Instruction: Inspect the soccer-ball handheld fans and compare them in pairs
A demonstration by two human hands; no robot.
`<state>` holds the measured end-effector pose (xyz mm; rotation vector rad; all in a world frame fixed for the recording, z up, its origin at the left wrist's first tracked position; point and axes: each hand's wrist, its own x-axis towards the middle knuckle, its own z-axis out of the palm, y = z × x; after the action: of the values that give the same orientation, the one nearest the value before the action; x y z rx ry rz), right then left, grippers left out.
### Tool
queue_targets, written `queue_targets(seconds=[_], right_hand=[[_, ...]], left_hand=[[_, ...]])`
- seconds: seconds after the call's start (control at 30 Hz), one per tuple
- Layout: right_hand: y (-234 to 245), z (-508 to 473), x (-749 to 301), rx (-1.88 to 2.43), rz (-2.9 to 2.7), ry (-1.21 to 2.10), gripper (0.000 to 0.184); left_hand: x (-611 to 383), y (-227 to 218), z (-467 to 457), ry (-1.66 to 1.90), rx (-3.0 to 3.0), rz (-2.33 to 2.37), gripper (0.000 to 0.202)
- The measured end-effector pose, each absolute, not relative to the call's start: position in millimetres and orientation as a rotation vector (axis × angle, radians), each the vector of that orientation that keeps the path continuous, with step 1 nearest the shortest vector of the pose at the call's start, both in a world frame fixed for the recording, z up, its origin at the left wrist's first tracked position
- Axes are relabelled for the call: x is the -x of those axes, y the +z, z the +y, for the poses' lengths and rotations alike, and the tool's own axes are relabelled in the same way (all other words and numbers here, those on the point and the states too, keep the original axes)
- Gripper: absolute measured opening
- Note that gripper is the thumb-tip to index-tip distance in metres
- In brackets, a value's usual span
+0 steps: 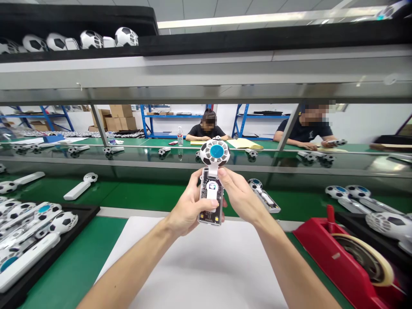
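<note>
White paper point(206, 270) lies on a green bench point(96, 240), left of a red tape dispenser point(322, 246). Near its far edge, the left hand point(186, 208) grips a soccer-ball fan point(212, 184) by its handle, the right hand point(240, 195) pinching its neck, apparently, fingers partly hidden.

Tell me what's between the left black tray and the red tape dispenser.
The head view shows a white sheet between strips of green tabletop, with forearms above.

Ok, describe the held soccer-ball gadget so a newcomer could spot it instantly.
Find the big white sheet on the green table. Over its far edge is an upright gadget with a soccer-ball head. Unlike similar gadgets lying nearby, it is raised between left grip and right grip.
</note>
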<state>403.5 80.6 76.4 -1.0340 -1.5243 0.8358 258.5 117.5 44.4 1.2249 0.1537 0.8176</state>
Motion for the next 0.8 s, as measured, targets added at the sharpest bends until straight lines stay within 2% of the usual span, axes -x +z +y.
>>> queue_targets(seconds=[0.3,0.6,0.8], right_hand=[[77,84,-410,0.943,-1.554,0.937,0.044],[77,83,-411,0.992,-1.633,0.885,0.042],[77,84,-413,1.029,-1.625,0.884,0.044]], left_hand=[[-258,46,117,0.832,-1.193,0.116,0.077],[-259,38,126,0.815,-1.219,0.106,0.061],[-258,42,125,0.774,-1.225,0.094,0.073]])
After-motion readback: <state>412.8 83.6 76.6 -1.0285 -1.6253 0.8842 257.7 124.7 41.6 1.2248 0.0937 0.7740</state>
